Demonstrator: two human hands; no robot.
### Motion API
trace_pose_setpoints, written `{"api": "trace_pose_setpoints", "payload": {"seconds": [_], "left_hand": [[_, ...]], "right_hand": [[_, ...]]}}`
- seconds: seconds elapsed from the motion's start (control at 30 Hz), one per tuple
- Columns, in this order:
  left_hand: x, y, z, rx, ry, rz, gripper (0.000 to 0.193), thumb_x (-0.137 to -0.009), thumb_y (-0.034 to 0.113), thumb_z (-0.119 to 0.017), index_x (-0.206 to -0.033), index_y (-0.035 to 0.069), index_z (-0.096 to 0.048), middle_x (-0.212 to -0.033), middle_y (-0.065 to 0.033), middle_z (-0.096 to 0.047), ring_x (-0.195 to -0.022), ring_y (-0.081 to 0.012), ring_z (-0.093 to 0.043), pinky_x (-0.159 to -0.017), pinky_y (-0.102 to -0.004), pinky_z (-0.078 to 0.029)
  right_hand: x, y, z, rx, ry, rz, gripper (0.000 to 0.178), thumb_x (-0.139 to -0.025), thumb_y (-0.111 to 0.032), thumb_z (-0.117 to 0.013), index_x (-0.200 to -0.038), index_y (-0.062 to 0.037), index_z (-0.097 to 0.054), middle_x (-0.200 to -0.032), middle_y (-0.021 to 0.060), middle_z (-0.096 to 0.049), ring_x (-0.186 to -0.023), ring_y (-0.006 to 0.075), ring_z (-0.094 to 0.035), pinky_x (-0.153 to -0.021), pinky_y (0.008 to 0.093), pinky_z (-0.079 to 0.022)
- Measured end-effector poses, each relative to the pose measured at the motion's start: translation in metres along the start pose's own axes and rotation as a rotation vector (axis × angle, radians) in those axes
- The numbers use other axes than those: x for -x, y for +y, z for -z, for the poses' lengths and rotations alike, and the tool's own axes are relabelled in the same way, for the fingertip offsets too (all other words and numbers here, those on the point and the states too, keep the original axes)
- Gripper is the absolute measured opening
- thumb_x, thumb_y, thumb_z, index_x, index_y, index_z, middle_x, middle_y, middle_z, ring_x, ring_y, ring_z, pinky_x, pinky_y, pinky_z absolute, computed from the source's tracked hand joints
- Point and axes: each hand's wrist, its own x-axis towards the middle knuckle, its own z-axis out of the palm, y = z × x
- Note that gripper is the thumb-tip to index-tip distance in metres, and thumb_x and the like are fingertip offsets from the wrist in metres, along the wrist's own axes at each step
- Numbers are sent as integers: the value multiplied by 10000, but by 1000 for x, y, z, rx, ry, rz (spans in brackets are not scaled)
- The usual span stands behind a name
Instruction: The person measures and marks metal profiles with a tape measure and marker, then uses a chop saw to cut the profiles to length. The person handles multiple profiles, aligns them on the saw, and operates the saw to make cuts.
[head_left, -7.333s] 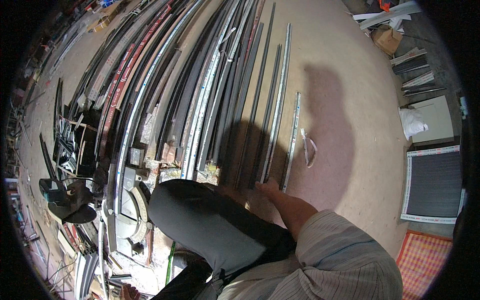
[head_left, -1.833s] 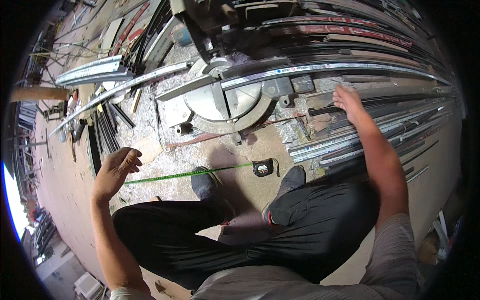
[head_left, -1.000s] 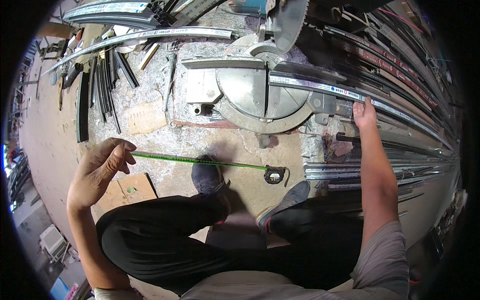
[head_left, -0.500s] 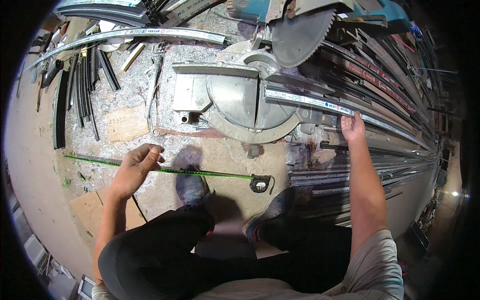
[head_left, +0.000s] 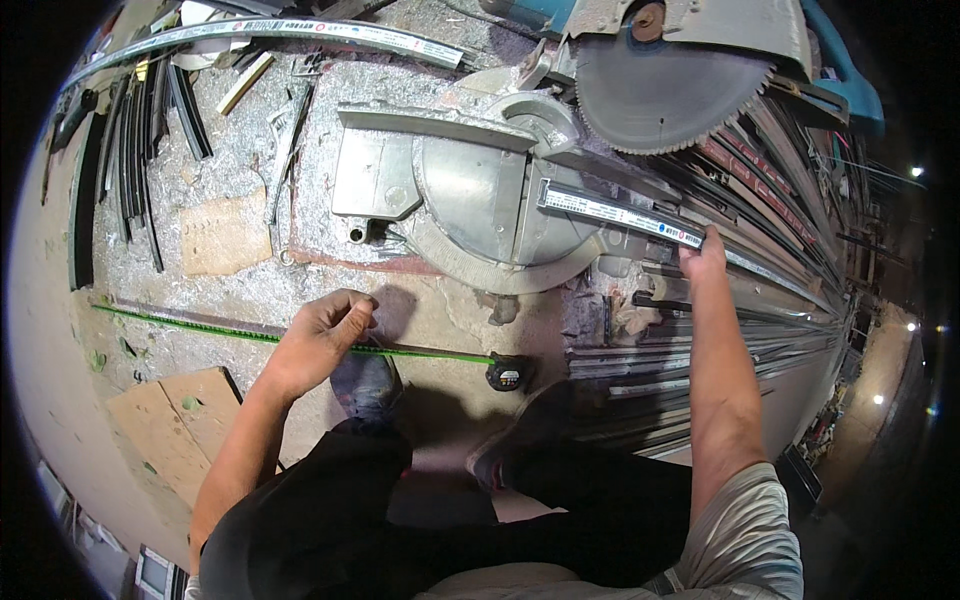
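My right hand (head_left: 704, 256) is closed around a long metal profile (head_left: 610, 213) with a printed film. The profile's cut end lies over the round turntable (head_left: 470, 200) of a miter saw, and its other end runs off to the right. Above it hangs the toothed saw blade (head_left: 665, 95), raised clear of the profile. My left hand (head_left: 328, 335) hovers above an extended green tape measure blade (head_left: 215, 328), its fingers curled and the thumb pressed to them. Whether anything is in that hand is hidden. The black tape case (head_left: 507, 374) lies on the floor between my feet.
Stacks of long profiles (head_left: 650, 362) fan out at the right. Dark offcuts (head_left: 125, 160) and a long curved strip (head_left: 340, 32) lie at the left and back. A cardboard piece (head_left: 228, 235) and brown boards (head_left: 170, 425) are on the floor. Silvery shavings (head_left: 320, 200) surround the saw.
My left hand has moved right along the tape measure. My right hand still grips the profile, whose end now points lower toward me. The whole view has shifted, showing more of the saw blade.
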Motion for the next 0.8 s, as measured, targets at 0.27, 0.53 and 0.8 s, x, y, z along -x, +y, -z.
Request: {"api": "trace_pose_setpoints", "payload": {"seconds": [0.27,0.53,0.8], "left_hand": [[-7,10,-11,-61,-78,-33,500,-1138,430,-579,-1239,-43,-704,-1010,-64,-728,-969,-136,-654,-894,-321,-547],[-23,17,-27,61,-162,-101,545,-1136,488,-555,-1240,-25,-706,-1008,-52,-717,-921,-133,-643,-864,-310,-544],[-30,32,-24,511,-180,-118,677,-1139,614,-418,-1547,81,-505,-1058,-43,-690,-914,-128,-648,-846,-289,-540]], "right_hand": [[5,-11,-1,124,-6,32,281,-1103,-231,-620,-1276,-11,-599,-1176,161,-695,-952,323,-757,-782,515,-689],[49,8,18,60,-51,38,335,-1108,-224,-612,-1307,38,-547,-1168,200,-648,-931,314,-739,-793,461,-713],[166,52,1,44,-30,37,270,-1075,-130,-641,-1222,76,-549,-1088,187,-655,-970,344,-747,-806,468,-708]]}}
